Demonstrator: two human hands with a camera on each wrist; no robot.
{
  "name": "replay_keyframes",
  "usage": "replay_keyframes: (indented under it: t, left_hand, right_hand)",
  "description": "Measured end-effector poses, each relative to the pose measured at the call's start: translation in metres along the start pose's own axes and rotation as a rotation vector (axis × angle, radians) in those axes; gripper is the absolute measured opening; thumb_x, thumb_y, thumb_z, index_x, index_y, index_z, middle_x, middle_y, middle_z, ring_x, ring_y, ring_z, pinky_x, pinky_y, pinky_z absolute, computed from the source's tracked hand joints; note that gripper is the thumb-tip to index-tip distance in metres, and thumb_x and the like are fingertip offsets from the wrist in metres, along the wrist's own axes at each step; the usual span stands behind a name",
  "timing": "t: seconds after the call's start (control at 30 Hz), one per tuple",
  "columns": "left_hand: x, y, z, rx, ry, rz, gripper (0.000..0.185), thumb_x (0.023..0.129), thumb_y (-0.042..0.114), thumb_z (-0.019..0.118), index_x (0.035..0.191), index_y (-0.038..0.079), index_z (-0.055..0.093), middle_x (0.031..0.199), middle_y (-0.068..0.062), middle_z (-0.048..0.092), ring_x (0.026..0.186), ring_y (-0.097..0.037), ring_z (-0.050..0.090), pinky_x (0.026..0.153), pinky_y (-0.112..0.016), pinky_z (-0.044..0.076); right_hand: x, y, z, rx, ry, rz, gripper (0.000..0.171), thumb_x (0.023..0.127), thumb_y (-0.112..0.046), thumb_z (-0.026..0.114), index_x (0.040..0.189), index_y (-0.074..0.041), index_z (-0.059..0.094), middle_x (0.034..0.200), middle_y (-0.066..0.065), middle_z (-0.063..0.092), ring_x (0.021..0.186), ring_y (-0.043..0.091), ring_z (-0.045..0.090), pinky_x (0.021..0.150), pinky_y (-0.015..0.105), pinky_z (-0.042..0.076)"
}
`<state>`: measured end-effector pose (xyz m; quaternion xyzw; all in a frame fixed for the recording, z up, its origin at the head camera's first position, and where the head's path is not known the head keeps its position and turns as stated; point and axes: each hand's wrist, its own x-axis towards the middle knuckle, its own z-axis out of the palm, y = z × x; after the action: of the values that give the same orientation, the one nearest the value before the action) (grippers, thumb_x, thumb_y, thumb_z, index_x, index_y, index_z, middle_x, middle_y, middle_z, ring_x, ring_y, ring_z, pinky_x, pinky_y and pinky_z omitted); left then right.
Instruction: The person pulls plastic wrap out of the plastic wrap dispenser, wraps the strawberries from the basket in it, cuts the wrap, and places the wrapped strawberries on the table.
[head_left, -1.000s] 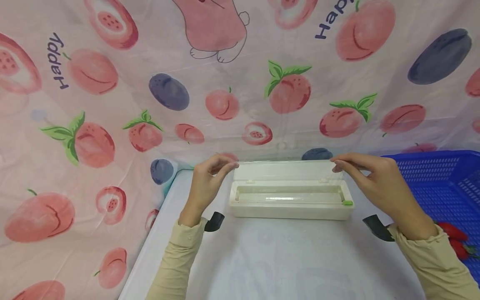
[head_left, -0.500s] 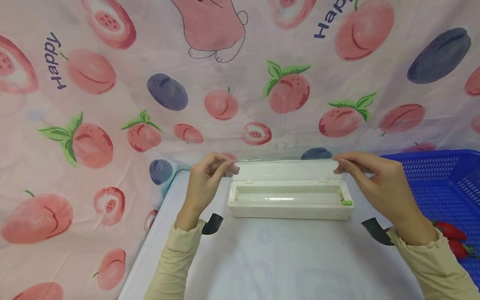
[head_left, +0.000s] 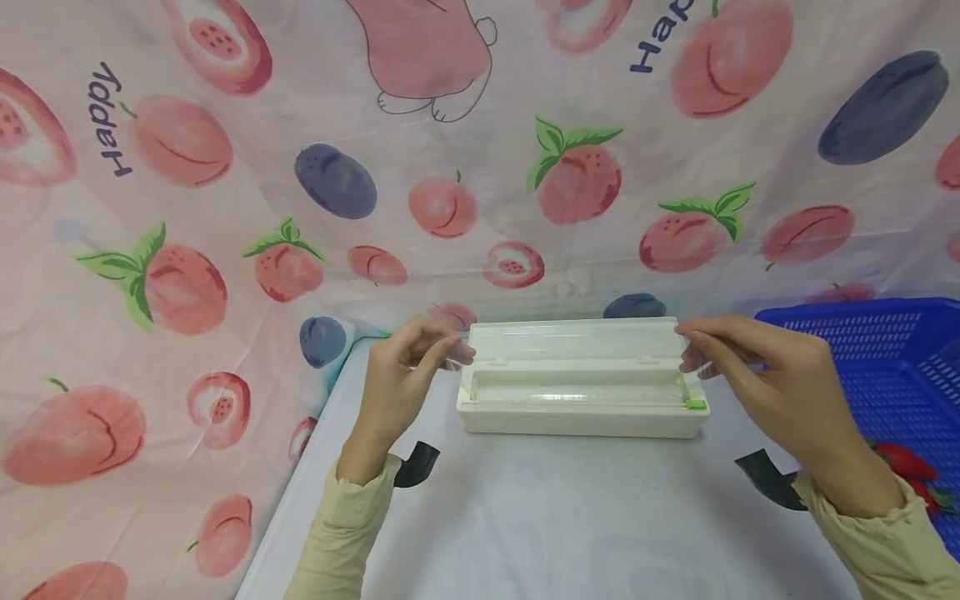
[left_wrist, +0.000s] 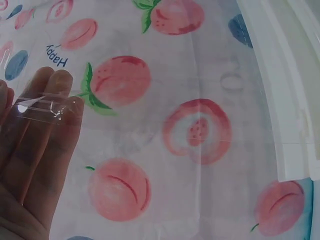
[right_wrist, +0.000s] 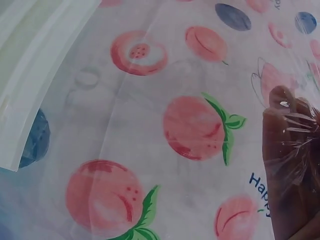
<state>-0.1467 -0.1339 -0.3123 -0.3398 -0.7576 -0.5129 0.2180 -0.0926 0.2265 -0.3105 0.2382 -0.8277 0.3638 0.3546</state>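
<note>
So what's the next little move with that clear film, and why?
Probably draw the cling film toward the person, over the front edge of the white dispenser box. The left hand and right hand each pinch a corner, the film is stretched between them above the open box, and the green cutter waits at the front rail.

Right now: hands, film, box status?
Left hand and right hand each pinch a film corner. Box open between them. Nothing in the way.
</note>
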Motion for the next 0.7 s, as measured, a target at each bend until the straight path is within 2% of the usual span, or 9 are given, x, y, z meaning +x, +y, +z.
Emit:
replay_keyframes:
  t: [0.27, 0.5, 0.7]
  left_hand:
    - [-0.012, 0.008, -0.002, 0.011, -0.056, -0.049, 0.004, 0.096, 0.002, 0.061, 0.096, -0.001, 0.063, 0.084, -0.011, 0.075, 0.076, -0.017, 0.073, 0.066, -0.029, 0.06]
    - [-0.024, 0.01, -0.002, 0.02, -0.106, -0.042, 0.005, 0.094, -0.003, 0.062, 0.096, 0.002, 0.062, 0.081, -0.009, 0.076, 0.068, -0.015, 0.073, 0.064, -0.028, 0.06]
    - [-0.035, 0.015, -0.001, 0.054, -0.168, -0.072, 0.004, 0.097, 0.007, 0.061, 0.097, 0.003, 0.061, 0.079, -0.004, 0.076, 0.068, -0.009, 0.072, 0.065, -0.025, 0.059]
  right_hand:
    - [-0.008, -0.001, -0.005, 0.105, -0.089, -0.002, 0.029, 0.083, 0.016, 0.068, 0.105, -0.002, 0.074, 0.081, -0.006, 0.07, 0.07, -0.004, 0.066, 0.06, 0.012, 0.054]
    - [-0.017, -0.001, -0.009, 0.187, -0.184, 0.077, 0.036, 0.083, 0.02, 0.065, 0.106, -0.007, 0.073, 0.091, -0.007, 0.07, 0.07, 0.0, 0.068, 0.054, 0.016, 0.054]
    - [-0.027, 0.002, -0.012, 0.25, -0.305, 0.12, 0.035, 0.088, 0.017, 0.061, 0.11, -0.008, 0.071, 0.091, -0.007, 0.072, 0.066, 0.004, 0.068, 0.051, 0.02, 0.055]
